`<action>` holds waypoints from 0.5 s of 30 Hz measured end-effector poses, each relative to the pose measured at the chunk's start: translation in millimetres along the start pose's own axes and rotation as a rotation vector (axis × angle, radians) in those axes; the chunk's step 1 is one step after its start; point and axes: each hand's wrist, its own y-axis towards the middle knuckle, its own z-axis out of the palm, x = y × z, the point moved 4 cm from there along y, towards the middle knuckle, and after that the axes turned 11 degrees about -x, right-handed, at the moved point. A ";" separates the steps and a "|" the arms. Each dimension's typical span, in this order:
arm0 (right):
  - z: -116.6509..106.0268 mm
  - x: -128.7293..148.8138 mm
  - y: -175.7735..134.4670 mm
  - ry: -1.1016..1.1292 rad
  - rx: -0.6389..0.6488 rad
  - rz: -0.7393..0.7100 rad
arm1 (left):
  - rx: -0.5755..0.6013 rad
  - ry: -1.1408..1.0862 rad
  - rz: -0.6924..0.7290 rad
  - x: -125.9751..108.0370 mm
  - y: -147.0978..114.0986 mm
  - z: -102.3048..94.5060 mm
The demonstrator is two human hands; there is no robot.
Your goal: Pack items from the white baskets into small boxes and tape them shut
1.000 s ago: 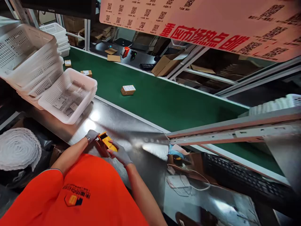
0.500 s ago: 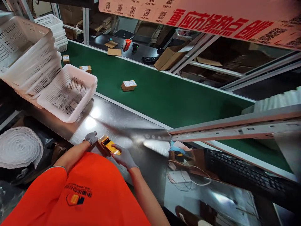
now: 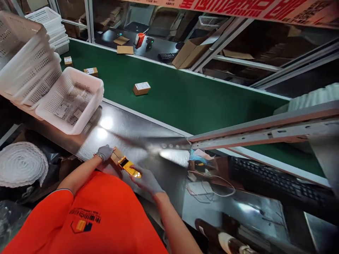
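Note:
A small brown cardboard box (image 3: 115, 157) lies on the metal bench (image 3: 127, 123) in front of my orange shirt. My gloved left hand (image 3: 105, 152), with a metal-banded watch at the wrist, is closed at the box's left end and seems to steady it. In my gloved right hand (image 3: 144, 178) is a yellow tape dispenser (image 3: 129, 167) with a dark front end, held over the right end of the box. The dispenser hides part of the box, and my palm covers the back of the dispenser.
Beyond the bench runs a green conveyor belt (image 3: 180, 98) carrying several labelled boxes, one nearest at centre (image 3: 141, 88). Stacked white baskets (image 3: 29, 70) stand left, beside a single basket (image 3: 92, 81) holding papers. A bubble-wrap roll (image 3: 22, 164), a metal rail (image 3: 265, 128) and a keyboard (image 3: 278, 183) surround me.
The tape dispenser has shifted right and slightly down along the box in my right hand. My left hand stays at the box's left end. The camera view has tilted down slightly.

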 end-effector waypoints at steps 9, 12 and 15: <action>-38.7 -40.6 -30.7 -0.292 0.112 0.067 | -0.009 -0.011 -0.003 -1.5 -0.9 2.5; -16.7 -28.1 -9.8 -0.327 0.107 0.053 | -0.012 0.006 -0.002 -0.4 0.6 5.0; 2.9 -16.3 14.0 -0.363 0.128 0.040 | -0.024 0.024 0.000 0.5 1.6 3.9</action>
